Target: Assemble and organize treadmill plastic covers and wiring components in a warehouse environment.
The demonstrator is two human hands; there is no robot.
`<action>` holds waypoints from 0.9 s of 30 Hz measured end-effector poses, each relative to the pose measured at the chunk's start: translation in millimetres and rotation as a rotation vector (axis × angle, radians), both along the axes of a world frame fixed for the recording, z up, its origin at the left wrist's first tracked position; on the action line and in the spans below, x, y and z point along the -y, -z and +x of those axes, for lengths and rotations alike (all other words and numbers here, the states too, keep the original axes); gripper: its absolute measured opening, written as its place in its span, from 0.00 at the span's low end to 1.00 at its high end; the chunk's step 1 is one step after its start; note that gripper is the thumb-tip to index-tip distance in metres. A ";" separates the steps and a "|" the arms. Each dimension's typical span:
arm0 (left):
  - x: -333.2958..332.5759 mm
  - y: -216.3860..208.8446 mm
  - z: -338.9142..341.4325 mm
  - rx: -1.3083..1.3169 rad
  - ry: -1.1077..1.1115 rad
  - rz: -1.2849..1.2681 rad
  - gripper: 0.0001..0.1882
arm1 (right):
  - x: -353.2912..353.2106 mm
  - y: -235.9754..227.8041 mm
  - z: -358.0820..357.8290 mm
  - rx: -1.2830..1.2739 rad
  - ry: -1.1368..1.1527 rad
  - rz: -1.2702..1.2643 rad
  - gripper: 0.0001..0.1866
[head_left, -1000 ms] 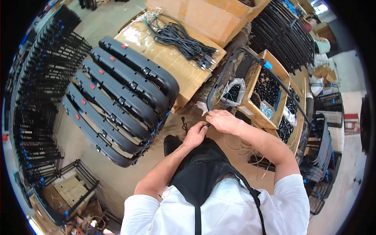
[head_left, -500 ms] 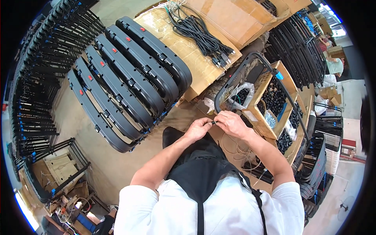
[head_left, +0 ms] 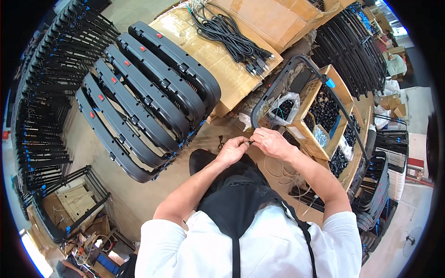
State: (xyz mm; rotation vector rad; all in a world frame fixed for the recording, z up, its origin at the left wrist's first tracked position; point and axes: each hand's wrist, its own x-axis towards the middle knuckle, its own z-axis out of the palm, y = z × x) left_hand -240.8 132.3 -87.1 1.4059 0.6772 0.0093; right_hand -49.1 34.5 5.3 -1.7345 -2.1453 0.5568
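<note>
Little has changed: the left hand (head_left: 234, 150) and right hand (head_left: 270, 142) stay close together, fingers pinched around a small dark piece (head_left: 251, 142). Its handling seems ongoing

Since a second ago the left hand (head_left: 232, 151) has risen closer to level with the right hand (head_left: 271, 142) — and the black part (head_left: 251, 142) between them sits slightly higher in view. A cord (head_left: 220, 142), out of sight half a second ago, shows again beyond the left hand. The view has shifted too — the black housings (head_left: 147, 96) stand higher, and a co-worker's arm (head_left: 72, 268) has appeared lower left.
</note>
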 end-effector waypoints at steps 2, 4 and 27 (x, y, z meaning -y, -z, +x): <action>-0.9 -9.3 1.1 -0.022 0.017 0.009 0.15 | 0.2 -0.8 -3.9 0.012 0.042 -0.035 0.09; -2.3 -18.0 2.2 -0.035 0.023 0.065 0.15 | 1.1 0.3 -8.1 0.023 0.094 -0.070 0.07; -2.0 -2.6 26.8 -0.123 0.166 -0.174 0.15 | 51.6 262.5 22.2 0.078 1.826 -0.431 0.31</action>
